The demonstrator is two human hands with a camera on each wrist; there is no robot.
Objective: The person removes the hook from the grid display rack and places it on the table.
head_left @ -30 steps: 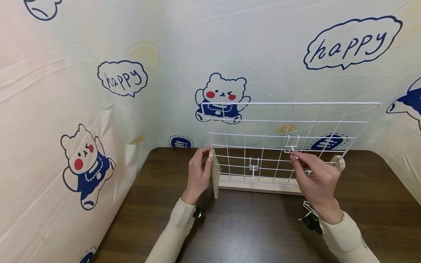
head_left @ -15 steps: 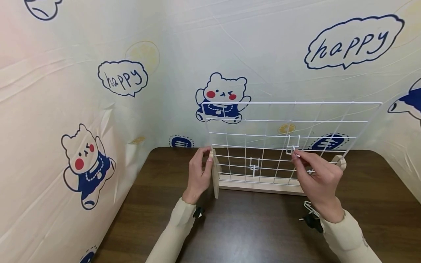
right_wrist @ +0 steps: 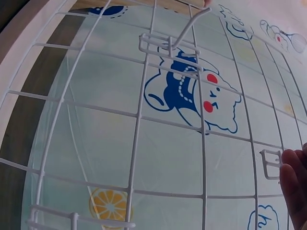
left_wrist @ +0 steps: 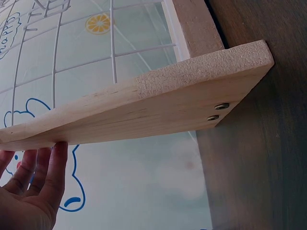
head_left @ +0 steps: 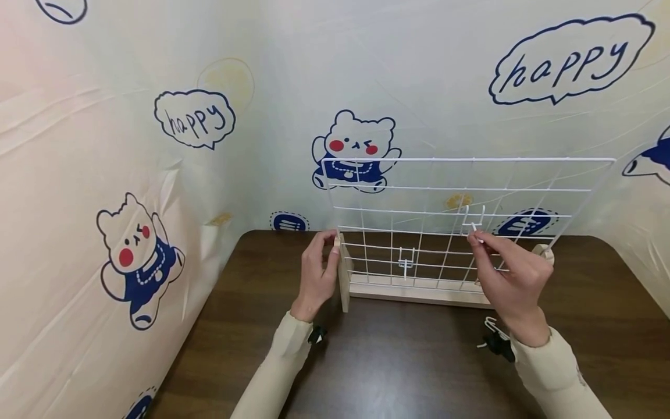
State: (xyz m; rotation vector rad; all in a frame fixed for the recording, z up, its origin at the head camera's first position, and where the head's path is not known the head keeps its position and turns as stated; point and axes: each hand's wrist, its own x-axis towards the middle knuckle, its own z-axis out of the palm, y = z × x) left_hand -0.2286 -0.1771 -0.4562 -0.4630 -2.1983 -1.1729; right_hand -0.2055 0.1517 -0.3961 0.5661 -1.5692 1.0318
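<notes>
A white wire grid panel (head_left: 398,210) stands upright in a light wooden base (head_left: 419,293). My left hand (head_left: 317,273) grips the edge of the left wooden side piece (head_left: 343,278); in the left wrist view its fingertips (left_wrist: 58,151) touch the outer face. Between thumb and forefinger, my right hand (head_left: 515,282) pinches the prong of a white wire hook (head_left: 473,223) against the grid's right half. Whether its bent top ends clear the wire is hard to tell. A second hook (head_left: 405,263) hangs lower left on the grid. A third hook (right_wrist: 74,218) shows in the right wrist view.
Beneath the stand is a dark wooden table (head_left: 382,355). White bent wires (head_left: 492,327) show beside a black device (head_left: 499,347) at my right sleeve, partly hidden. A printed cloth (head_left: 277,87) hangs behind the table and along its left.
My right hand has moved slightly up and to the right with the hook, whose bent ends now sit higher against the grid. My left hand keeps its hold. The head view has shifted a little.
</notes>
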